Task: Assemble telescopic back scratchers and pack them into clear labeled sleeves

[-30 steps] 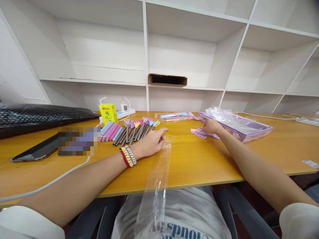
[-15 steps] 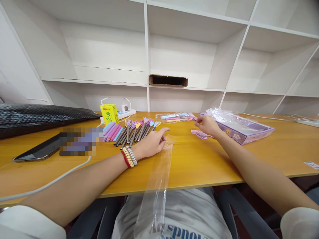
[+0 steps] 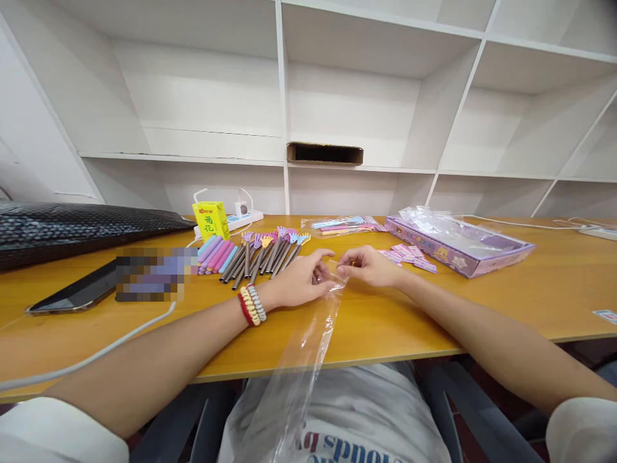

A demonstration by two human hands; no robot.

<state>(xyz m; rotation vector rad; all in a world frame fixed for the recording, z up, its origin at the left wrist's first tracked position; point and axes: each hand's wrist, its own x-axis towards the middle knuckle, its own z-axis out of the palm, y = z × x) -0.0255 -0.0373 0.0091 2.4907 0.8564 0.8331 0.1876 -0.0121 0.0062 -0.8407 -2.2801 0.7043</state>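
Observation:
A long clear plastic bag point(image 3: 308, 344) runs from my hands down over the table's front edge onto my lap. My left hand point(image 3: 306, 276) holds its upper end, thumb and fingers curled around it. My right hand point(image 3: 369, 265) pinches the bag's mouth beside the left fingers. Close behind my left hand lie several telescopic back scratchers point(image 3: 260, 257) with pastel grips, metal rods and small coloured claw heads. Small pink printed cards point(image 3: 409, 253) lie just beyond my right hand.
Behind are a clear packet of back scratchers point(image 3: 344, 225) and a purple open box point(image 3: 463, 247) with clear plastic on top. A yellow drink carton point(image 3: 211, 220), power strip point(image 3: 243, 220), phone point(image 3: 72, 289) and white cable point(image 3: 144, 328) are on the left. White shelves point(image 3: 357, 103) rise behind.
My right hand has moved left from the pink cards to the bag's mouth and now pinches it. More of the cards show. My left hand has turned slightly, still with the bag.

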